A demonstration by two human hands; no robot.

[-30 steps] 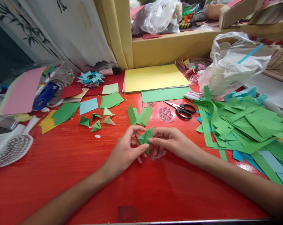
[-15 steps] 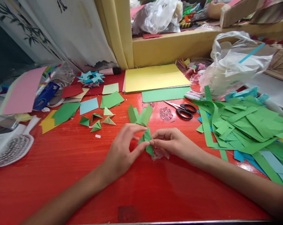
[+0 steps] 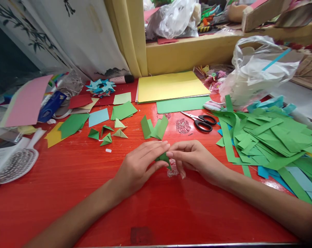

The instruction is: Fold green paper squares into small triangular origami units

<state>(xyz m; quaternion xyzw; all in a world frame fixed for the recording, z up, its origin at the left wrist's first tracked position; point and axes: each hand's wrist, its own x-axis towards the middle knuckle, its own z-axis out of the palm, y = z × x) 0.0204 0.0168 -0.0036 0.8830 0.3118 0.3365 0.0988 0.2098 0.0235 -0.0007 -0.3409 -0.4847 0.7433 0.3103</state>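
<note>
A small folded piece of green paper is held between my two hands over the red table. My left hand is closed on it, fingers over its top and thumb at its lower edge, covering much of it. From the other side, my right hand pinches the paper's right edge with thumb and forefinger. Just beyond my fingers lie creased green paper pieces, partly opened. Several small folded green triangles rest to the left, near flat green squares.
Black-handled scissors lie behind my right hand. A heap of green paper strips covers the right side, below a plastic bag. Yellow sheets lie at the back. A white hairbrush sits at the left.
My left fingers have come down over the green folded paper, hiding more of it. The paper has turned and its upper point no longer shows. My right hand keeps its pinch.
</note>
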